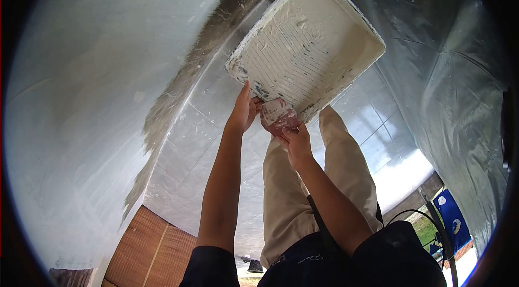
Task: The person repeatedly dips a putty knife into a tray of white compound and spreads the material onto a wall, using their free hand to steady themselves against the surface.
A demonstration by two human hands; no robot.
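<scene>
A paint roller tray [335, 27] with a ribbed slope is coated in off-white paint or filler, which pools toward its far end. My left hand [246, 109] grips its near left corner, thumb along the rim and fingers partly hidden beneath. In my right hand [296, 144] is a flat reddish scraper [279, 118], its face smeared with the same off-white material. The scraper overlaps the tray's near edge in this view, close to my left fingertips. My right fingers are closed around its lower part.
On the left rises a wall [97, 87] with a pale coating and a bare dark strip [186, 89] low down. Plastic sheeting [448, 71] hangs at the right. Below are splattered floor tiles [189, 162]; a brown woven panel [146, 246] stands at lower left.
</scene>
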